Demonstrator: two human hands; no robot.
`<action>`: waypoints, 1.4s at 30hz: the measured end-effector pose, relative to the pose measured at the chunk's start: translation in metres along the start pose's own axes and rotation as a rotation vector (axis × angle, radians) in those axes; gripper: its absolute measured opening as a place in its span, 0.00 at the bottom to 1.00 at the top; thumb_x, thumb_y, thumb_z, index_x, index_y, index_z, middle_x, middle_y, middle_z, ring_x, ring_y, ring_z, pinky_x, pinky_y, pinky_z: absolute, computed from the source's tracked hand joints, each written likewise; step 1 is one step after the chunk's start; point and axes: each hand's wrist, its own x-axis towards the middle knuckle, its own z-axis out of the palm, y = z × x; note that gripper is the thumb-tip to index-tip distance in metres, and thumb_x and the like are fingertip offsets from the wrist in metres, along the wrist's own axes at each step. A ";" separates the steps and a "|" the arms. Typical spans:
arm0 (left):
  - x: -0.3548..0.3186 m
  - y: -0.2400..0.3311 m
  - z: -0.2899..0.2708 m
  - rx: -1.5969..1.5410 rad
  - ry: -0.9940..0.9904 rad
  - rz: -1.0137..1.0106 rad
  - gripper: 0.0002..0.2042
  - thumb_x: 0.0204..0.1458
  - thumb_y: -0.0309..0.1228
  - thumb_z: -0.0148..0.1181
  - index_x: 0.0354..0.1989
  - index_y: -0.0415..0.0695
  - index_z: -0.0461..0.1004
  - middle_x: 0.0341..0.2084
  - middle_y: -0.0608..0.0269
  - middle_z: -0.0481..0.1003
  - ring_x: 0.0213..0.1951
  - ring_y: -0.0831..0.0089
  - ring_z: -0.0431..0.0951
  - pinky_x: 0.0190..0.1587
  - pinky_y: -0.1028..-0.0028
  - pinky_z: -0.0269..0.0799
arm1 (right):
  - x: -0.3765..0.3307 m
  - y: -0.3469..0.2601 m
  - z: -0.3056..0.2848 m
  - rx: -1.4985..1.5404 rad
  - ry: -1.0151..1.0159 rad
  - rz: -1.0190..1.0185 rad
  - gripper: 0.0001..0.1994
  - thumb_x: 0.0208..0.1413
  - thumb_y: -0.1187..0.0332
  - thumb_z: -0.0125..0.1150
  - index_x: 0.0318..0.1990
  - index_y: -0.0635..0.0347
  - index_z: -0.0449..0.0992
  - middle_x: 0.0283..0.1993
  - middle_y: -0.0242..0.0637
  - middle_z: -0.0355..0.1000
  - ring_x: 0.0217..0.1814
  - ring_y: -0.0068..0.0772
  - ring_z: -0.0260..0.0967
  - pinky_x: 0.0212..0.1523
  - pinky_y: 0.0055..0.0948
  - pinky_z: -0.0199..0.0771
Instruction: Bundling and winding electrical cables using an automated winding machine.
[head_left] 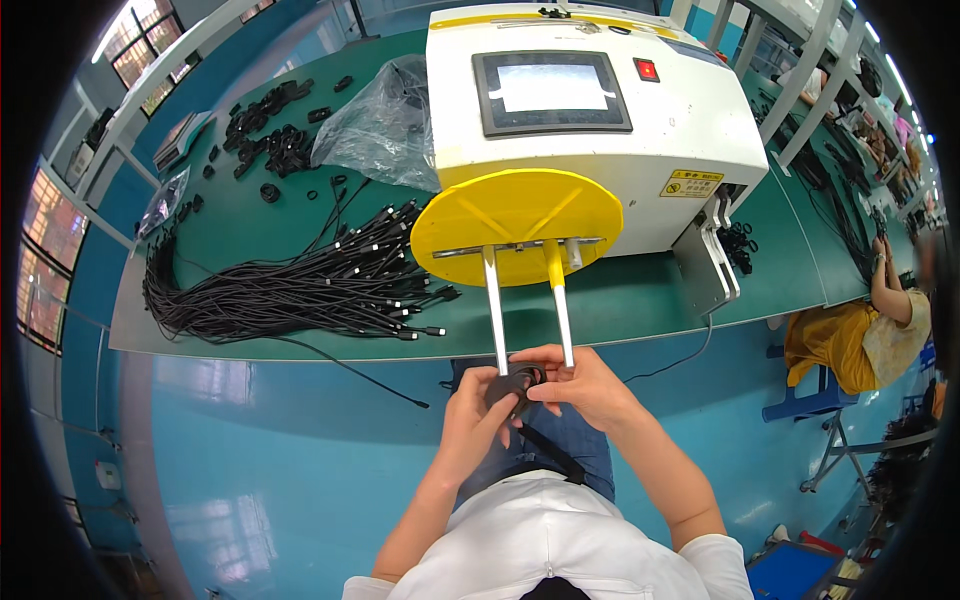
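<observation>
In front of my waist, both hands are closed on a small black cable coil, just below the ends of two metal rods on the machine. My left hand grips the coil's left side with thumb and fingers. On its right side, my right hand pinches it, and the fingers partly cover it. A black strap-like piece hangs below the hands toward my lap; whether it joins the coil cannot be made out. The silver rods stick out of a yellow round disc toward me.
A white machine with a screen and red switch stands on the green table. Left of it lie a bundle of black cables, a clear plastic bag and small black parts. At far right, another person sits working.
</observation>
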 end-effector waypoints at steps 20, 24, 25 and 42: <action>-0.003 0.000 0.003 0.294 0.230 0.303 0.14 0.47 0.18 0.57 0.44 0.38 0.71 0.31 0.58 0.73 0.30 0.74 0.75 0.26 0.79 0.74 | 0.003 0.019 0.003 0.184 0.150 -0.162 0.19 0.43 0.86 0.56 0.47 0.72 0.70 0.34 0.45 0.72 0.22 0.25 0.69 0.20 0.19 0.72; 0.002 0.011 -0.014 0.459 -0.081 0.247 0.15 0.49 0.19 0.55 0.47 0.37 0.68 0.39 0.56 0.72 0.35 0.74 0.76 0.29 0.80 0.76 | 0.002 0.019 0.001 0.179 0.100 -0.103 0.18 0.44 0.86 0.56 0.47 0.72 0.70 0.34 0.43 0.72 0.23 0.25 0.69 0.21 0.19 0.73; 0.003 0.010 -0.015 0.537 -0.084 0.286 0.15 0.49 0.20 0.56 0.47 0.39 0.68 0.38 0.57 0.72 0.34 0.72 0.76 0.31 0.78 0.76 | 0.002 0.020 0.002 0.173 0.097 -0.102 0.18 0.45 0.84 0.57 0.47 0.71 0.70 0.32 0.41 0.72 0.24 0.24 0.69 0.21 0.20 0.72; 0.007 -0.002 -0.016 -0.020 -0.272 0.005 0.23 0.51 0.21 0.54 0.57 0.38 0.58 0.42 0.59 0.70 0.42 0.73 0.73 0.44 0.72 0.73 | 0.003 0.013 0.014 0.039 0.133 -0.070 0.12 0.49 0.80 0.57 0.43 0.72 0.73 0.27 0.38 0.72 0.21 0.23 0.69 0.21 0.18 0.70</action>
